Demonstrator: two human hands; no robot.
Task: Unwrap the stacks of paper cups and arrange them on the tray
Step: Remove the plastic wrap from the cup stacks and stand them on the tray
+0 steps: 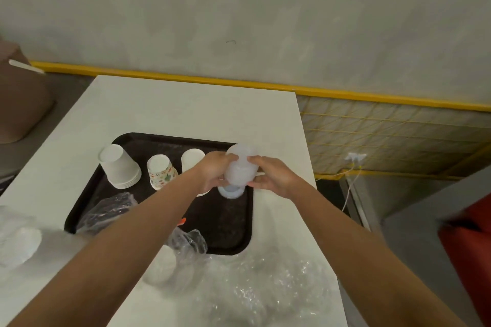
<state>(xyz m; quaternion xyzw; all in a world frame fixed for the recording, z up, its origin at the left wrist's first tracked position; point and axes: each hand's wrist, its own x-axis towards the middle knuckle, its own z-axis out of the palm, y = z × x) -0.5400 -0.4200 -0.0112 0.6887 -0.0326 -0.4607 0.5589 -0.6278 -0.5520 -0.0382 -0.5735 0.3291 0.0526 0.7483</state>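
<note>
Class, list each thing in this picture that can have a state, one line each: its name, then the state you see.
left hand: gripping the translucent stack
right hand: gripping the same stack
translucent cup stack: upside down, held over the tray
white cup stack: unwrapped, upside down on the tray
patterned cup stack: unwrapped, upside down on the tray
tray: partly filled
plastic wrap: crumpled, lying across the tray's near-left edge
</note>
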